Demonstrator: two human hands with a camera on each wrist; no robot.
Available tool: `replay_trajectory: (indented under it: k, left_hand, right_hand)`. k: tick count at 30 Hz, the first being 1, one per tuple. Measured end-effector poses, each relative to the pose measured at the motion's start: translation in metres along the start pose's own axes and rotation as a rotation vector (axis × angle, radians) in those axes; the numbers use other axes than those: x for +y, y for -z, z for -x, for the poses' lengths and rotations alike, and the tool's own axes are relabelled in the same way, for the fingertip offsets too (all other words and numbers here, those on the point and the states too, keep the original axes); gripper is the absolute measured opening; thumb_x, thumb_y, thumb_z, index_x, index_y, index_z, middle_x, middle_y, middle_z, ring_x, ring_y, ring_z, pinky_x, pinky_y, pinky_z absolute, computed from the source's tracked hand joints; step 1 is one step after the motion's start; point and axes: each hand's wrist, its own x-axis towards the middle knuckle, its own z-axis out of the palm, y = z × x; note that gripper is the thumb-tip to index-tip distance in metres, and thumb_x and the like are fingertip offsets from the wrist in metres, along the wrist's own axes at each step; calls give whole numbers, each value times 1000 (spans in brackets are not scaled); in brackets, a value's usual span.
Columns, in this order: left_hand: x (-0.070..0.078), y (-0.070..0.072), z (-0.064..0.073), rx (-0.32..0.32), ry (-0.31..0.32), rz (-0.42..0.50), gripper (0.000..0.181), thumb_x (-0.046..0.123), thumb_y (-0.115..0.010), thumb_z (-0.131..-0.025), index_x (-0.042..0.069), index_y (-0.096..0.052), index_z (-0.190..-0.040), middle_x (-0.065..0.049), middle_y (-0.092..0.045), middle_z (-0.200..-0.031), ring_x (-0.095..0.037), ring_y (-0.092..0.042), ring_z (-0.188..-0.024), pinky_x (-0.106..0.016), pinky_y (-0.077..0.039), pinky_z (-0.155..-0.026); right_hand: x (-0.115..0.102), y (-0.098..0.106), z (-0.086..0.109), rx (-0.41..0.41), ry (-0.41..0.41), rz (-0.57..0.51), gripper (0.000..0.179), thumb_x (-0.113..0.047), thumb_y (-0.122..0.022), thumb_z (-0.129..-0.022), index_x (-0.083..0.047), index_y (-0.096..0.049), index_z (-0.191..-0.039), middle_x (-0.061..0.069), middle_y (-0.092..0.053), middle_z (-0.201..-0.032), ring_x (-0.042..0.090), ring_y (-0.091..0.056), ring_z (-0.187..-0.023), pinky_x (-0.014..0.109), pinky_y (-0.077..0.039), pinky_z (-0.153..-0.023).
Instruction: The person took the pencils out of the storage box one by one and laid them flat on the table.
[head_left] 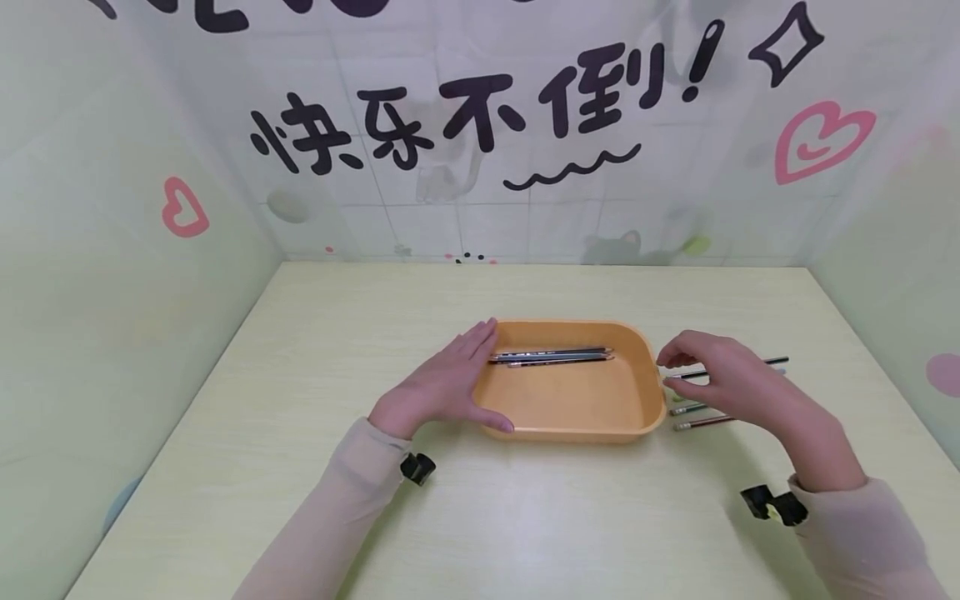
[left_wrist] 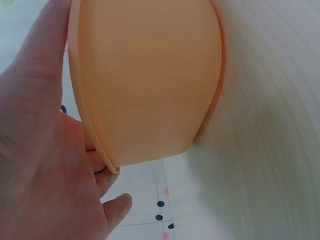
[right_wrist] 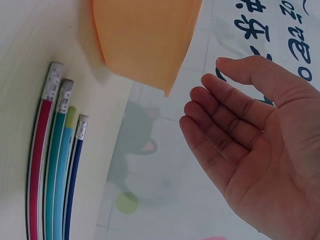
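Observation:
A shallow orange plastic tray (head_left: 570, 408) sits on the table with several dark pencils (head_left: 558, 357) lying together along its far side. Over the tray's left end, my left hand (head_left: 453, 379) rests on the rim, its fingers fairly straight and its thumb along the front edge. My right hand (head_left: 720, 375) hovers just off the tray's right end, fingers loosely bent and holding nothing. Below it lie several pencils: a red pencil (right_wrist: 38, 165), a green pencil (right_wrist: 55, 155), a light-blue pencil (right_wrist: 65, 165) and a dark-blue pencil (right_wrist: 74, 180). In the head view the right hand partly covers them.
The pale wood-grain table (head_left: 300, 375) reaches back to a printed cloth wall (head_left: 450, 225) with writing and hearts. Similar cloth hangs at both sides. A small black clip-like piece (head_left: 417, 468) is at the left cuff, and another black piece (head_left: 774, 505) is at the right cuff.

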Motion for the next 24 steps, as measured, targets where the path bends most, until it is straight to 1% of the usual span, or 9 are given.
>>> replay_trajectory:
  k: [8,16,24]
  left_hand:
    - [0,0,0,5,-5,9,135,78,-71,-69,4,-3,-160,-6,7,-170,-22,5,-158,-37,-7,-130]
    - [0,1,0,6,-7,12,135,78,-71,-69,5,-3,-160,-6,6,-170,-22,5,-158,-37,-7,-130]
    - [0,1,0,5,-8,15,135,78,-71,-69,5,-3,-160,-6,7,-170,-22,5,-158,-38,-7,-130]
  right_hand:
    - [-7,-3,-9,-26,-3,-22,22,-11,-73,-89,-7,-67,-110,3,-70,-105,28,-68,-104,49,-58,-90]
    - [-14,-8,-18,-30,42,-42,20,-9,-74,-88,-5,-67,-107,5,-70,-103,25,-68,-100,48,-58,-89]
    - [-20,-14,-26,-50,37,-48,20,-10,-74,-89,-8,-67,-107,5,-70,-104,25,-66,-99,47,-58,-88]
